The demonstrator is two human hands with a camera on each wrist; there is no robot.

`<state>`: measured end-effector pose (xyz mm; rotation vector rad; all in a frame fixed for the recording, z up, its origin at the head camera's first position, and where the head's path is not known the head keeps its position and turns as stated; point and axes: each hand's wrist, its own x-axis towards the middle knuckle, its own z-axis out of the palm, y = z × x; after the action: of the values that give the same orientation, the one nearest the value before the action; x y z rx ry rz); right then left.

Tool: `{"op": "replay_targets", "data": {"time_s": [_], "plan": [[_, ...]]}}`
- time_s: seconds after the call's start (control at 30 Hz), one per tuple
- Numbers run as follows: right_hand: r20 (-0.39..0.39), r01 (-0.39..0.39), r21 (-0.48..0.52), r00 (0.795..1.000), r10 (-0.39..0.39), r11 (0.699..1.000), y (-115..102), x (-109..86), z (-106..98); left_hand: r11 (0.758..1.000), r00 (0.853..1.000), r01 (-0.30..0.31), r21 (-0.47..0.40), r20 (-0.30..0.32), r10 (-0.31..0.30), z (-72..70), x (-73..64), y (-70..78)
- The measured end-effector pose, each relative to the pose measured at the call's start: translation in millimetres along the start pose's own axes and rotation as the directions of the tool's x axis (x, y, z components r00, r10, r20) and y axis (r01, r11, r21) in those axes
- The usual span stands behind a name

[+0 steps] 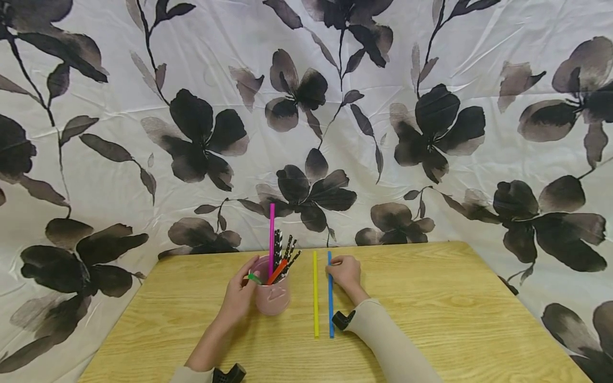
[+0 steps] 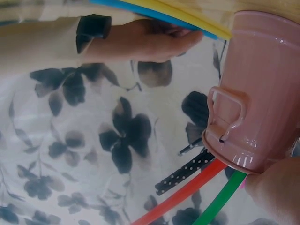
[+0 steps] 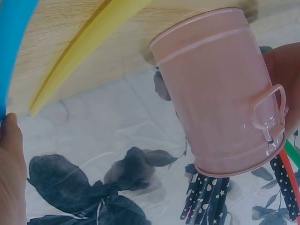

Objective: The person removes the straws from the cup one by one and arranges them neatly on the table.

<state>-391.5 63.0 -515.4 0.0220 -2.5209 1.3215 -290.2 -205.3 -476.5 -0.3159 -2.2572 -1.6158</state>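
My left hand (image 1: 238, 292) holds a pink metal cup (image 1: 273, 301) by its upper left side, the thumb near the rim. A small handle shows on the cup's side in both wrist views. Inside the cup stand a tall magenta straw (image 1: 272, 234), an orange-red straw (image 1: 276, 272), a green straw (image 1: 255, 279) and several black straws (image 3: 204, 197) patterned with white dots and stars. To the right, a yellow straw (image 1: 315, 298) and a blue straw (image 1: 331, 314) lie side by side on the table. My right hand (image 1: 347, 271) pinches the blue straw near its far end.
The wooden table (image 1: 421, 298) ends just beyond the straws, against a white cloth (image 1: 364, 138) printed with dark flowers. Dark wrist cameras sit at both sleeves; the right one (image 1: 343, 320) is close beside the blue straw's near end.
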Motion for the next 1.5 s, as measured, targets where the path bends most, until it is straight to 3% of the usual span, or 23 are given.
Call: {"op": "replay_targets", "data": {"time_s": [0.73, 1.07, 1.5], "plan": [[0.016, -0.024, 0.02, 1.0, 0.024, 1.0, 3.3, -0.2, 3.2, 1.0, 1.0, -0.027, 0.013, -0.015, 0.027, 1.2, -1.4, -2.0], [0.029, -0.057, 0.045, 0.998, 0.055, 0.997, 2.2, 0.4, 4.1, 1.0, 1.0, 0.002, 0.025, -0.003, -0.002, 0.1, -2.2, 1.7], [-0.007, -0.024, 0.012, 1.0, 0.024, 1.0, -3.7, 0.4, 0.5, 1.0, 1.0, -0.002, 0.023, 0.003, 0.002, -0.8, -0.2, 1.4]]}}
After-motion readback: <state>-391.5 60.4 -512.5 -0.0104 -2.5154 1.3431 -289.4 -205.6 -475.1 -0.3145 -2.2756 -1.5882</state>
